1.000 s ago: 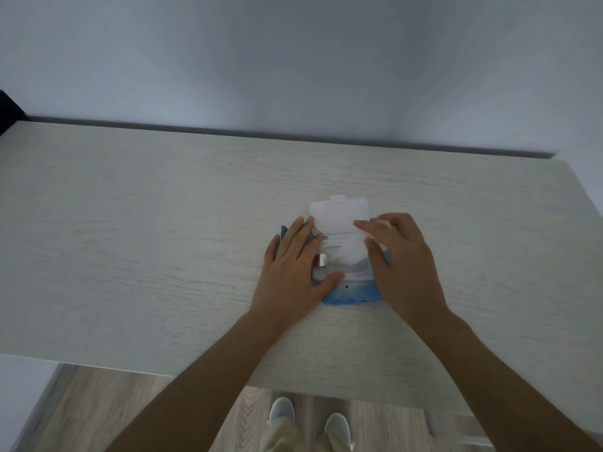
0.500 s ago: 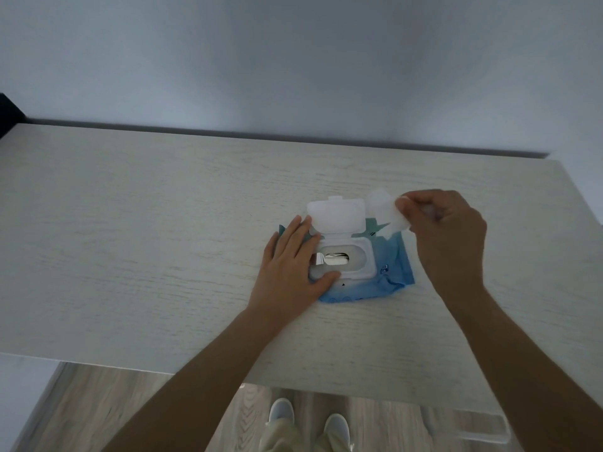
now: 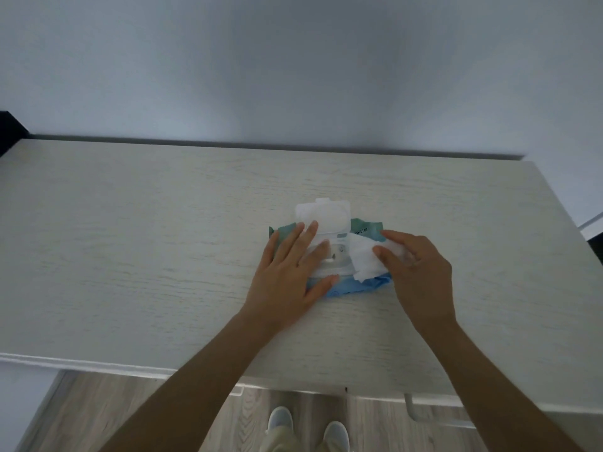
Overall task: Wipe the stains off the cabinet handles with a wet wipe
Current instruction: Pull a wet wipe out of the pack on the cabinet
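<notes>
The wipe pack (image 3: 359, 285) lies on the table (image 3: 130, 256), lid (image 3: 323, 213) open, and is pressed flat by the spread left hand (image 3: 287, 275). A wet wipe (image 3: 365, 259), over the opening, is pinched by the right hand (image 3: 421, 272). The cabinet handles (image 3: 411, 407) below are judged not yet wiped.

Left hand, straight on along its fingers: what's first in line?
The open flip lid of the wipes pack; the left hand seems to reach its near edge, though depth is unclear.
</notes>
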